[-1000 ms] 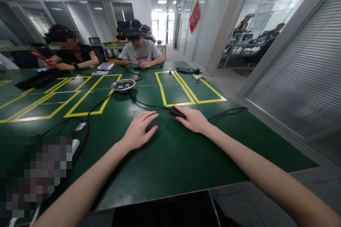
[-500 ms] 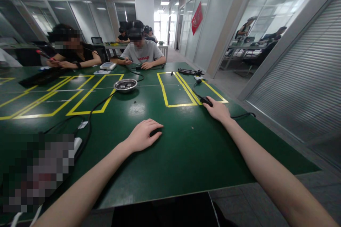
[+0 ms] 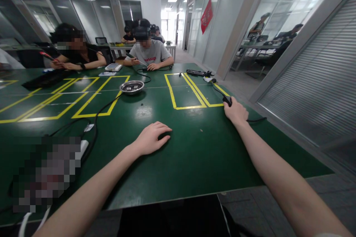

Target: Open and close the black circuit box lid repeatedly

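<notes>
My right hand is stretched out to the right side of the green table, closed round a small black corded device beside the corner of a yellow taped rectangle. The device's black cable runs on toward the far edge, and another stretch loops out past my wrist. My left hand rests palm down in the middle of the table, fingers lightly curved and holding nothing I can see.
A metal bowl with small parts sits beyond my left hand. A black cable and a white power strip lie at the left. Two people work at the far side. The table's right edge drops to an aisle.
My right hand has carried the black corded device from the table's middle out to the right, up to the yellow rectangle's corner. My left hand has stayed put, fingers curling slightly.
</notes>
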Available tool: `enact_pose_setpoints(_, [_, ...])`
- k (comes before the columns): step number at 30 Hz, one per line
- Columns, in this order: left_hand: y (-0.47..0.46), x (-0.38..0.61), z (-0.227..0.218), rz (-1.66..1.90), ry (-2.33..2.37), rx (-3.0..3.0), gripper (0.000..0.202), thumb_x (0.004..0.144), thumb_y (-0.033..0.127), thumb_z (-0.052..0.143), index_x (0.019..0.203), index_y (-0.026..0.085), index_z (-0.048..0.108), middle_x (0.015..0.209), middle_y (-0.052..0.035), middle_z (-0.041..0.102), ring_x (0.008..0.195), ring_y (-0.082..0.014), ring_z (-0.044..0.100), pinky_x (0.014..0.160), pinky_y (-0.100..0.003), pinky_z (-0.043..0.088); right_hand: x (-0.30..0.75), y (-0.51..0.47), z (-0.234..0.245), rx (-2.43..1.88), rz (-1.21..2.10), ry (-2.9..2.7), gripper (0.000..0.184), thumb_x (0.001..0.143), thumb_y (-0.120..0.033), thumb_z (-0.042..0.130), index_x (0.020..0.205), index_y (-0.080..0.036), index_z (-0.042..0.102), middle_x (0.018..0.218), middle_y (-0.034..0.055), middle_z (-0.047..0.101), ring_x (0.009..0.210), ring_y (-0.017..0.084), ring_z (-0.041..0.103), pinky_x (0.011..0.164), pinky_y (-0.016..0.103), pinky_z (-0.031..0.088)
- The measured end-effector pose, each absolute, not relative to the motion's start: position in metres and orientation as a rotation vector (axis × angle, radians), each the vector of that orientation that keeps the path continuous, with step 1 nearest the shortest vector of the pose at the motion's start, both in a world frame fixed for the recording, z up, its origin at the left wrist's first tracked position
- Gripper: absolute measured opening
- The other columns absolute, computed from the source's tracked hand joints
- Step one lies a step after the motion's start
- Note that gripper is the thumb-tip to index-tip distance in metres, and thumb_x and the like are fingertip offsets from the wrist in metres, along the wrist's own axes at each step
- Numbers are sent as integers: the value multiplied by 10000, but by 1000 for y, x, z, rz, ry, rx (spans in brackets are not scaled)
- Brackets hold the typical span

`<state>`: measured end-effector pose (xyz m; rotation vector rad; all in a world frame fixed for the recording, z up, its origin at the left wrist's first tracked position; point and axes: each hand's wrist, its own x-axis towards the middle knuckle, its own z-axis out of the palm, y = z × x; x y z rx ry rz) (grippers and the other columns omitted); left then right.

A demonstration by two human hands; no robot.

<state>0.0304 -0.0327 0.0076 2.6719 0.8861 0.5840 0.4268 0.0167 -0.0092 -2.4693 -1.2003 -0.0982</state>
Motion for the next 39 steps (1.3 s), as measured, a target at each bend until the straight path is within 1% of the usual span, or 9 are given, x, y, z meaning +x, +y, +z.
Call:
enact_pose_setpoints(5, [-34, 31, 9, 574, 878, 2694, 243, 984, 263, 572, 1174, 190, 706, 1203, -80, 738, 1147, -236, 643, 1020, -419, 526, 426, 12, -4, -2485, -91, -1178, 633, 1004, -505, 399, 1553, -192, 419, 1270, 244, 659, 1131, 388, 668, 930, 508, 511])
enact_pose_setpoints(12, [-33, 31, 7, 567, 873, 2698, 238, 980, 261, 578, 1161, 191, 714, 1199, -80, 732, 1145, -237, 641, 1015, -415, 526, 421, 12, -3, -2470, -48, -1321, 622, 980, -458, 445, 1551, -213, 419, 1343, 214, 601, 1167, 384, 650, 946, 497, 516])
enact_pose_setpoints(19, [-33, 31, 5, 566, 878, 2704, 240, 983, 277, 570, 1156, 211, 722, 1201, -75, 729, 1143, -239, 638, 1009, -411, 529, 440, 24, -20, -2382, -66, -1341, 576, 898, -475, 569, 1416, -227, 598, 1368, 178, 537, 1060, 331, 689, 929, 439, 530])
enact_pose_setpoints(25, [-33, 30, 6, 542, 884, 2704, 235, 981, 280, 574, 1149, 213, 724, 1209, -75, 724, 1152, -239, 635, 1007, -410, 527, 447, 26, -19, -2207, -55, -1325, 490, 917, -421, 559, 1335, -186, 661, 1209, 153, 692, 1099, 323, 666, 917, 389, 518])
enact_pose_setpoints(29, [-33, 29, 7, 535, 886, 2702, 228, 981, 282, 578, 1132, 207, 730, 1211, -77, 722, 1154, -239, 634, 1013, -412, 525, 451, 26, -15, -2255, 10, -1191, 433, 959, -355, 464, 1248, -136, 699, 1025, 162, 757, 962, 311, 704, 840, 386, 525])
enact_pose_setpoints(32, [-33, 29, 7, 528, 883, 2713, 225, 984, 279, 573, 1125, 210, 735, 1210, -77, 721, 1155, -238, 635, 1018, -413, 523, 455, 26, -14, -2300, 49, -1152, 412, 951, -310, 457, 1189, -106, 724, 811, 146, 752, 849, 311, 715, 789, 386, 526])
enact_pose_setpoints(34, [-33, 29, 6, 527, 880, 2717, 224, 984, 276, 573, 1122, 208, 736, 1209, -78, 721, 1153, -239, 636, 1017, -414, 523, 456, 26, -13, -2320, 73, -1137, 398, 937, -294, 476, 1177, -106, 732, 758, 135, 739, 823, 311, 717, 775, 385, 526])
enact_pose_setpoints(36, [-33, 29, 6, 527, 882, 2713, 223, 983, 276, 575, 1120, 207, 737, 1207, -78, 722, 1151, -240, 637, 1012, -415, 525, 455, 26, -13, -2324, 73, -1132, 414, 926, -309, 507, 1232, -116, 710, 867, 149, 753, 882, 316, 716, 800, 392, 526])
enact_pose_setpoints(39, [-33, 30, 6, 538, 885, 2712, 222, 986, 280, 571, 1116, 214, 738, 1206, -73, 722, 1146, -236, 638, 1008, -412, 527, 452, 24, -12, -2295, -1, -1147, 482, 906, -396, 570, 1310, -152, 664, 1167, 184, 707, 1036, 335, 684, 867, 418, 524])
